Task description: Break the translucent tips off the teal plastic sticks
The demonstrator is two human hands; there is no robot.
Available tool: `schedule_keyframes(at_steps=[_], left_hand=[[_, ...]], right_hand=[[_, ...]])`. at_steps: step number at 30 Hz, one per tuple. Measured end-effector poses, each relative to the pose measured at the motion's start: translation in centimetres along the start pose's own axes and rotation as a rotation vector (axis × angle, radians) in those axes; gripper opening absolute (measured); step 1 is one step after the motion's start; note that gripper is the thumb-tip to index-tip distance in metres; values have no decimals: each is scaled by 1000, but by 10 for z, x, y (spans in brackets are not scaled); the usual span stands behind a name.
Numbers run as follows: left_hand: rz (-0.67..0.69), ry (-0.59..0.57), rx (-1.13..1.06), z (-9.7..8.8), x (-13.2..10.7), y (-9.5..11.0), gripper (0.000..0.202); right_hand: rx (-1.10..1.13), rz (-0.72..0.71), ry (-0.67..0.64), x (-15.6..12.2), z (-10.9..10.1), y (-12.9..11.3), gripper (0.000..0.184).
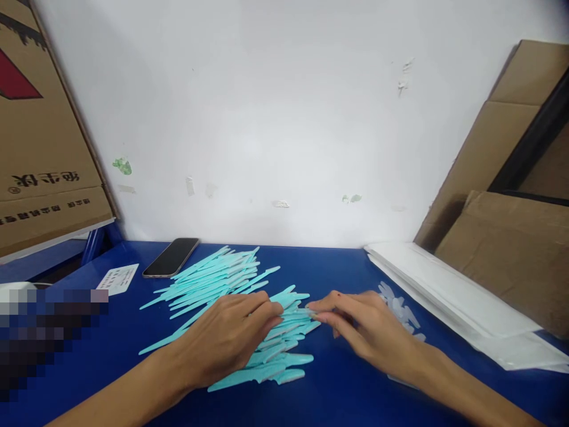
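My left hand (226, 332) is closed over a pile of turquoise eyebrow razors (284, 359), thumb and fingers pinched on one eyebrow razor (291, 312) that points right. At its right end, the thumb and forefinger of my right hand (373, 326) pinch together on a small whitish, translucent piece, which looks like a blade cap (307, 312). My fingertips partly hide it. Behind my left hand, more turquoise eyebrow razors (217, 276) lie in a loose heap. Several translucent blade caps (400, 308) are scattered just beyond my right hand, which covers some of them.
A phone (172, 257) and a white printed card (118, 279) lie left on the blue table (338, 391). White sheets or bags (462, 296) are stacked at the right. Cardboard boxes (48, 136) stand left, with more cardboard (511, 249) right. A white wall (284, 118) closes the back.
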State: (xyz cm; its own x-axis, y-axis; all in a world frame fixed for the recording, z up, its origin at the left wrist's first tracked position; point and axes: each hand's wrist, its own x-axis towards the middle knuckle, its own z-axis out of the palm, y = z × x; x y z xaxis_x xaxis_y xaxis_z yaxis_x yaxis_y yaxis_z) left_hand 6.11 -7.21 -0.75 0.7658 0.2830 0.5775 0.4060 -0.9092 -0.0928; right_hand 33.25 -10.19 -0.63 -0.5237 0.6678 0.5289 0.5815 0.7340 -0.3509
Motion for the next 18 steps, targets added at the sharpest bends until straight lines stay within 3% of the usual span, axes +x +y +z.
schedule_keyframes(at_steps=[5,12,18], left_hand=[[30,5,18,4,-4,9,15],[39,-94,36,3,-13,13,26],[58,-129,106,1,-6,10,21]], right_hand=[[130,-1,17,-4,12,-6,20],[162,-50,-8,-6,14,-4,15],[-112,-116,-135,-3,5,0,17]])
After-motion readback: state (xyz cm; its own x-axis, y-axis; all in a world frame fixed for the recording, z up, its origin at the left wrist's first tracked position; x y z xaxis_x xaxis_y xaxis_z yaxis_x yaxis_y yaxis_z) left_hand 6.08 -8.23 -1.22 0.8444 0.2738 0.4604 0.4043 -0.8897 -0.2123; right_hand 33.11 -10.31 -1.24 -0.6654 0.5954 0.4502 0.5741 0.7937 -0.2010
